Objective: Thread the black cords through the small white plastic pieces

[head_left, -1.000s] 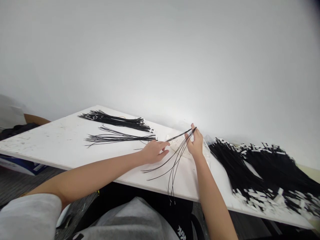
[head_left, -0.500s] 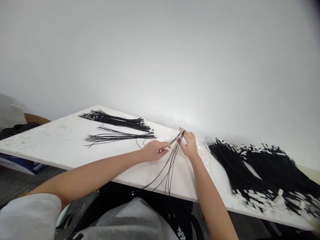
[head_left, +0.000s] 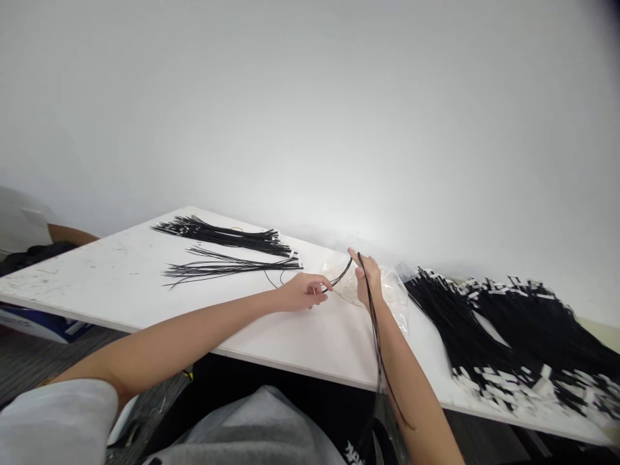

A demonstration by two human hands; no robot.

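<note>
Between my two hands runs a small bunch of thin black cables [head_left: 373,316]. My left hand [head_left: 304,290] pinches one end, and a short curved stretch passes from it to the other hand. My right hand [head_left: 369,276] has its fingers closed around the bunch. From there the loose ends hang down over my right wrist and past the table edge. Behind my right hand lies a clear plastic bag [head_left: 394,294] with pale contents I cannot make out. Left of my left hand, a small bundle of black cables [head_left: 232,266] with white connectors lies flat.
A thicker cable bundle [head_left: 227,235] lies further back on the white table [head_left: 121,271]. Large piles of black cables [head_left: 523,329] with white connectors cover the right side. A wall [head_left: 310,116] stands behind the table. A blue and white box [head_left: 48,323] sits below at left.
The hanging cable ends have swung right, from between my arms to over my right wrist. My right fingers have turned and closed more, while my left hand has hardly moved.
</note>
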